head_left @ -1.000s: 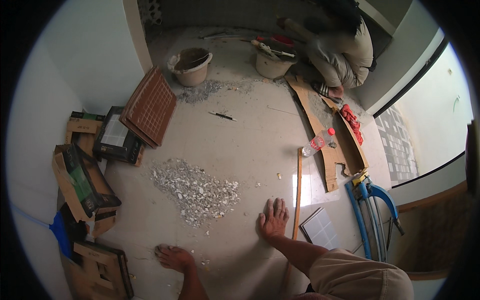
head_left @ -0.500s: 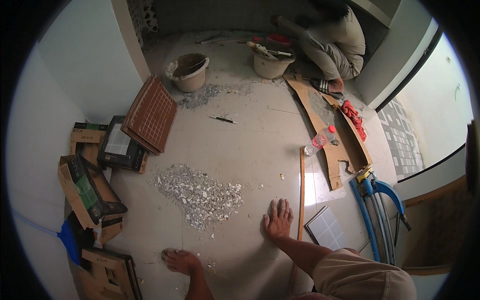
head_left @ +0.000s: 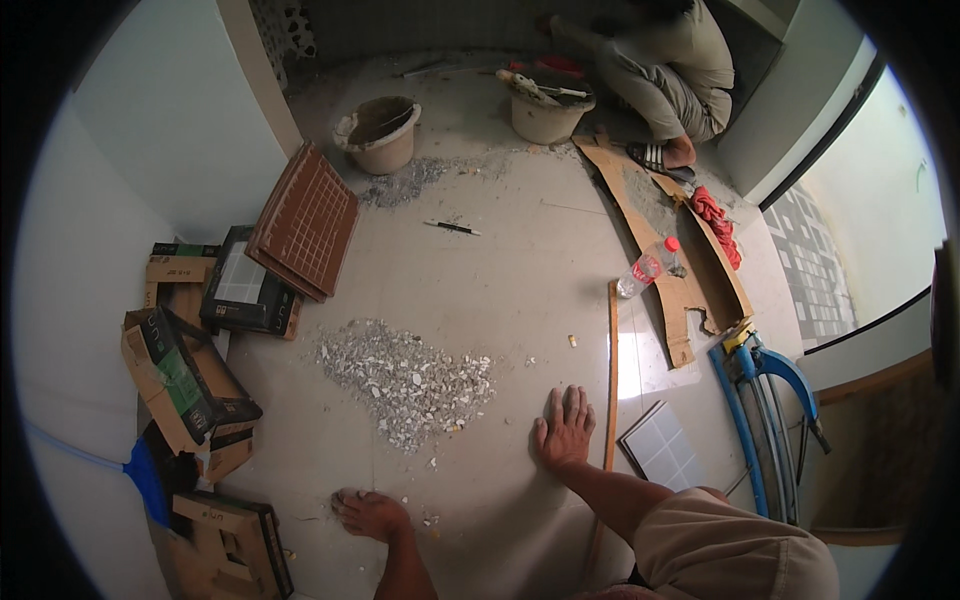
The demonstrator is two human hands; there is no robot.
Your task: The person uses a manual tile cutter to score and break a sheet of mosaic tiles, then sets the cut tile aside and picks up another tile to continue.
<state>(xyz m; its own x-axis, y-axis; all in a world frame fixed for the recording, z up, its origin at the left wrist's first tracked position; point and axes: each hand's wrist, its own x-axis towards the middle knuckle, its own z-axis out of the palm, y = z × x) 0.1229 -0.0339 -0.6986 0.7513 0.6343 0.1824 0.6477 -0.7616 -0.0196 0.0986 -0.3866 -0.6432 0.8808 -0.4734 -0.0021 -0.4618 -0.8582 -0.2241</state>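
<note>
Flat on the pale floor tiles (head_left: pixel 500 280) lay the right hand (head_left: pixel 566 432), palm down, fingers spread and closed on nothing. The left hand (head_left: pixel 368 512) likewise pressed open against the floor, nearer the person's body and well to the left of the right one, gripping nothing.

Between and just beyond the two hands spread a heap of grey-white broken tile chips (head_left: pixel 405 378), triangular in outline, with loose crumbs trailing down to the left hand's fingertips. Touching or just beside the right hand's outer edge ran a long thin wooden strip (head_left: pixel 611 380), and beyond that lay a small white gridded tile (head_left: pixel 660 445).

Far to the left of the hands stood torn brown cardboard tile boxes (head_left: pixel 180 375) with dark green and black printed panels, one open. Beyond them leaned a stack of reddish-brown ribbed tiles (head_left: pixel 305 220).
</note>
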